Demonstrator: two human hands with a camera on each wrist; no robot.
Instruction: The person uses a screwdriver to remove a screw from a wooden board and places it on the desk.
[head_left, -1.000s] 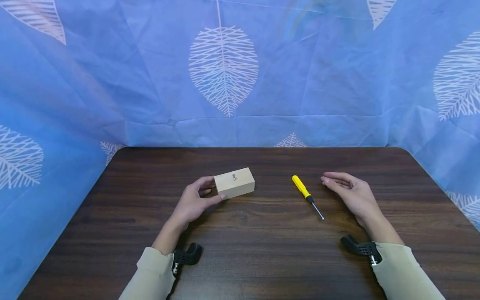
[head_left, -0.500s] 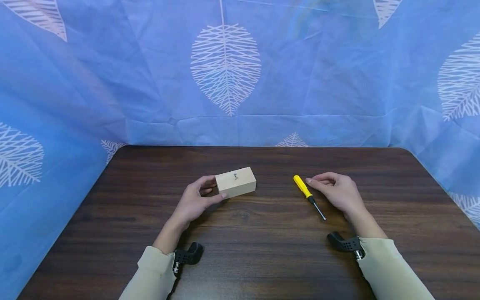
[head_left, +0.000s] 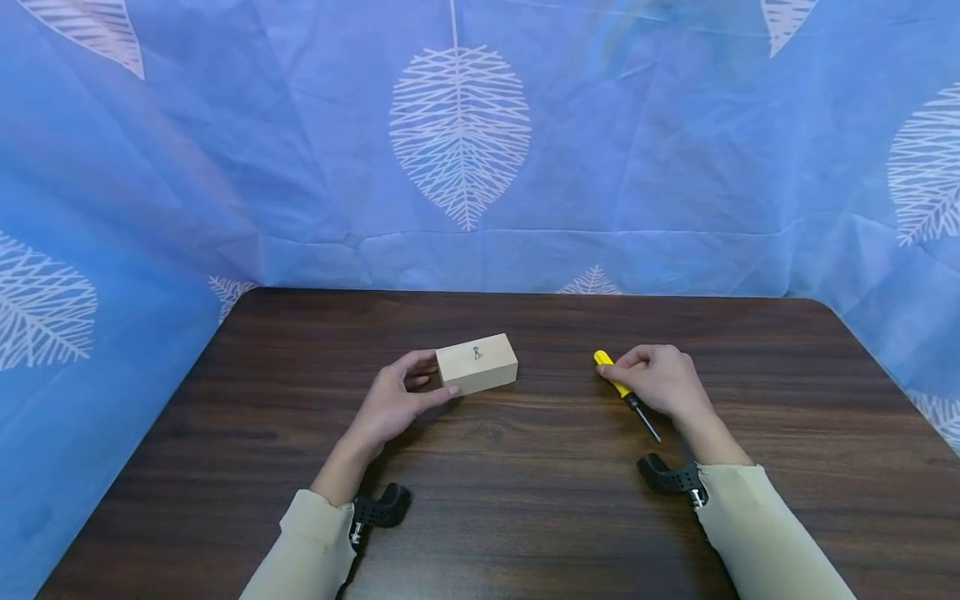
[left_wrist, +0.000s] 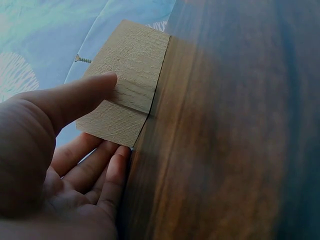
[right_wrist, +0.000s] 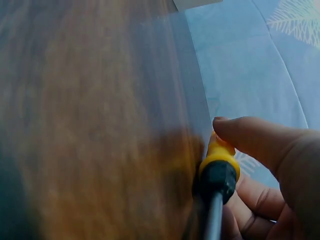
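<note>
A pale wooden block (head_left: 477, 379) rests on the table left of centre, and a small screw (head_left: 476, 352) stands up out of its top face. My left hand (head_left: 393, 404) holds the block's left end. In the left wrist view the thumb lies on the block's near side (left_wrist: 132, 65), with the other fingers by its end. Right of centre is a screwdriver (head_left: 630, 400) with a yellow handle, black collar and metal shaft. My right hand (head_left: 663, 382) grips its handle between thumb and fingers. The right wrist view shows the thumb over the yellow handle (right_wrist: 220, 150); its far end is hidden.
The dark wood-grain table (head_left: 525, 517) reaches back to a blue cloth (head_left: 315, 150) with white leaf prints, which hangs behind and at both sides. A black wrist mount (head_left: 382, 506) sticks out from the left sleeve, another mount (head_left: 667, 475) from the right.
My right hand has moved left from beside the screwdriver and taken hold of its yellow handle. The left hand stays at the block. The head view has shifted slightly.
</note>
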